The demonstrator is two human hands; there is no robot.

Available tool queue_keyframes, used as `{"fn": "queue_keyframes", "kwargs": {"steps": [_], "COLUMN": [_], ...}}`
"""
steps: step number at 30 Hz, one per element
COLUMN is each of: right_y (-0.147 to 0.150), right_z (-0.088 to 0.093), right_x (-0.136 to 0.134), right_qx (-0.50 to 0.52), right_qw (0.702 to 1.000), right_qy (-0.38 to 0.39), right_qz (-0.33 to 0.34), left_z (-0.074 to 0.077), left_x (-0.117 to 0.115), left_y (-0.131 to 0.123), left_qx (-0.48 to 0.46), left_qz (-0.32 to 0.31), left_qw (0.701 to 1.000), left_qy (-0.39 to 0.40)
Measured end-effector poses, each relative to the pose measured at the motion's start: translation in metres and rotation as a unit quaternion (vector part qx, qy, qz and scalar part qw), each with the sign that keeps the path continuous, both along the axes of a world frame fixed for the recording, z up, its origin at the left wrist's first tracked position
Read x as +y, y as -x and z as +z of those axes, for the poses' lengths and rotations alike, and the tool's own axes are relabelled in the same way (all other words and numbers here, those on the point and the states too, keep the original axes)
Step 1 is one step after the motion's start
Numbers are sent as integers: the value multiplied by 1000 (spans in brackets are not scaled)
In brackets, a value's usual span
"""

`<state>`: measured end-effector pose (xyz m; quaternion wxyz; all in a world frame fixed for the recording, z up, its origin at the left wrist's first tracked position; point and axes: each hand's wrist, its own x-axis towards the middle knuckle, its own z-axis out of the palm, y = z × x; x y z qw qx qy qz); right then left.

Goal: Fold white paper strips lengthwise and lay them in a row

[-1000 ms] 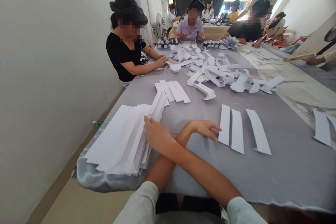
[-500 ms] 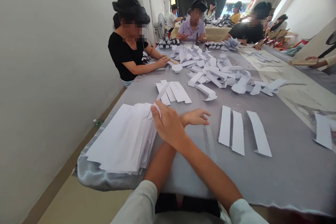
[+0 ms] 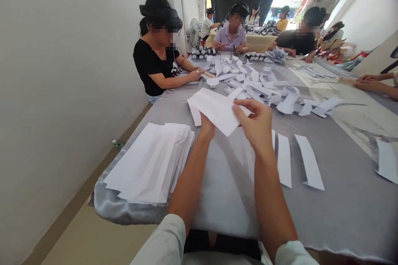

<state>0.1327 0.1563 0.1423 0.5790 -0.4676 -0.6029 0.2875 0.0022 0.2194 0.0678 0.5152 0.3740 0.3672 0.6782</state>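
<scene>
A white sheet of paper (image 3: 214, 107) with faint fold lines is held up above the table in front of me. My right hand (image 3: 256, 122) pinches its right edge between thumb and fingers. Beneath its left part is my left hand (image 3: 207, 127), bearing the sheet, its fingers mostly hidden behind the paper. To the left of my left forearm lies a thick, uneven stack of white paper (image 3: 149, 163). Folded white paper strips (image 3: 284, 159) lie beside my right forearm, one partly covered by it.
A large heap of folded white paper pieces (image 3: 248, 78) spreads over the grey-covered table (image 3: 224, 198). A person in black (image 3: 152, 64) works at the left side; others sit along the far and right sides. Another folded strip (image 3: 387, 159) lies far right.
My arms were crossed, with my right hand at the stack and my left hand open. They have uncrossed; my right hand has moved right with the sheet and my left hand is under it.
</scene>
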Motion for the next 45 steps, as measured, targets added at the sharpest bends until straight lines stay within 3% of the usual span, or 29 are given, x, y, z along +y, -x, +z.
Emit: {"fn": "queue_keyframes", "kwargs": {"steps": [3,8,13,16,24,28,33,37,40,45], "right_y": [-21,-33,-26,-20,-19,-18,-20,-23,-24,-23], "right_z": [-8,-15,-13,-13,-17,-18,-19,-20,-21,-23], "right_x": [13,21,21,21,24,24,24,27,28,27], "right_qx": [-67,-93,-71,-40,-24,-6,-2,-1,5,42], "right_qw": [996,989,987,987,996,999,999,998,998,995], "right_qy": [-13,-25,-50,-56,-7,11,28,59,68,88], "right_qz": [-59,-112,-136,-148,-81,-38,-32,-12,-11,11], "left_z": [1,13,30,35,37,38,30,34,43,49], "left_x": [2,-4,-19,-28,-30,-28,-20,-20,-27,-35], "left_y": [4,10,15,14,6,7,8,12,17,16], "left_qx": [-8,-29,-36,6,117,132,104,38,48,111], "left_qz": [39,-62,-186,-249,-154,-145,-127,-188,-249,-228], "left_qw": [998,998,982,968,981,980,986,980,967,967], "left_qy": [-55,-11,2,13,10,7,28,46,17,-35]}}
